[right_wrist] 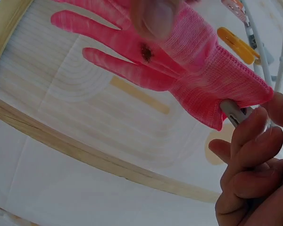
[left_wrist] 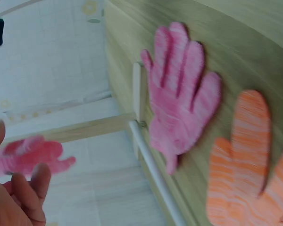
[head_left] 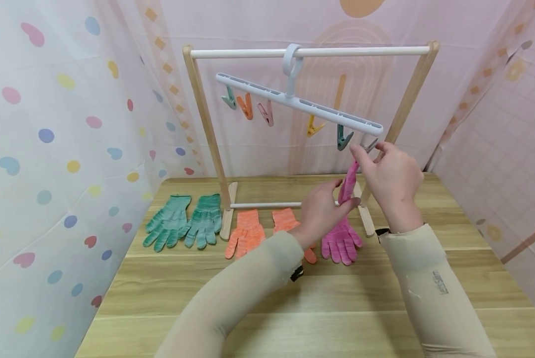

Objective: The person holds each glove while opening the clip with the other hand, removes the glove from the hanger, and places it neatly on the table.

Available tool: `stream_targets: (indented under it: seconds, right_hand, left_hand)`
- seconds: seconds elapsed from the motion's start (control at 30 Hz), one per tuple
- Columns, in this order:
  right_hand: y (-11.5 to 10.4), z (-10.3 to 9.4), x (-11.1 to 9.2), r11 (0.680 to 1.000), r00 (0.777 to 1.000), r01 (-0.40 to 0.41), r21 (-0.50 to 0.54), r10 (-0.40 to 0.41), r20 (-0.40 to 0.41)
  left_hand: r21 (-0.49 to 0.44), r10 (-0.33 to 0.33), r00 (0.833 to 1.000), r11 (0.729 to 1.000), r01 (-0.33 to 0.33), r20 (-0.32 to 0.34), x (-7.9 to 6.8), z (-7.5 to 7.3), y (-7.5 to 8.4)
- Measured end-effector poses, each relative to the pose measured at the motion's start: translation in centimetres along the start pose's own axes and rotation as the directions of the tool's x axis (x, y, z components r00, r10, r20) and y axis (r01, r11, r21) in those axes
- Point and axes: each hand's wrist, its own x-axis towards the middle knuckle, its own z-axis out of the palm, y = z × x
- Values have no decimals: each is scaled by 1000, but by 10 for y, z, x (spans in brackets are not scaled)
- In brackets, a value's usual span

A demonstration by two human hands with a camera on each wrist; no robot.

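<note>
A pink glove (head_left: 349,183) hangs at the right end of the white hanger (head_left: 334,116). My left hand (head_left: 317,208) holds it by its finger part, the thumb across the knit in the right wrist view. My right hand (head_left: 396,174) pinches a grey clip (right_wrist: 232,112) at the cuff. One arm of that clip overlaps the cuff's edge in the right wrist view. Below, a second pink glove (left_wrist: 172,106) lies flat on the table. Other clips hang along the hanger: a dark green clip (head_left: 341,138) and a yellow clip (head_left: 313,127) are closest to the right hand.
The tilted hanger hooks over the white bar of a wooden rack (head_left: 207,124). Green gloves (head_left: 168,223) and orange gloves (head_left: 246,231) lie on the wooden table (head_left: 160,298). Green, orange and pink clips (head_left: 266,114) hang on the left half. Patterned curtains surround the table.
</note>
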Motion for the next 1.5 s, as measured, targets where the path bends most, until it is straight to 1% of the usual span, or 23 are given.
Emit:
stream_targets:
  seconds: [0.1,0.2,0.33,0.47,0.67,0.93,1.07,1.2,1.33,1.5]
  right_hand:
    - [-3,3,6,1000,998,4,1,-4,-57]
    - [-6,6,10,1000,994,22,4,-21,-105]
    - [-9,9,13,1000,991,20,11,-19,-135]
    - [-10,11,13,1000,988,4,21,-1,-154]
    - [-9,12,12,1000,990,-21,15,23,-136]
    - [-8,12,15,998,998,-38,-56,36,-45]
    - [-8,14,15,998,999,-9,-67,5,-49]
    - [-7,13,16,995,998,47,-88,-49,-28]
    - [-7,11,17,989,995,96,-108,-99,-25]
    - [-7,7,18,985,993,120,-126,-120,2]
  left_hand:
    - [-35,42,998,998,-44,-56,5,-1,8]
    - [-30,62,991,997,-66,-116,9,-3,15]
    - [11,82,984,997,-81,-159,13,-4,21]
    - [20,99,982,995,-97,-162,13,-4,23]
    - [7,79,985,997,-79,-155,11,-4,23]
    - [-17,95,984,995,-99,-153,9,-5,21]
    - [-12,94,984,995,-97,-152,8,-4,21]
    - [-24,77,987,996,-81,-144,8,-5,21]
    - [-48,28,992,998,-34,-124,7,-4,19]
    - [-95,-28,996,995,20,-89,6,-1,11]
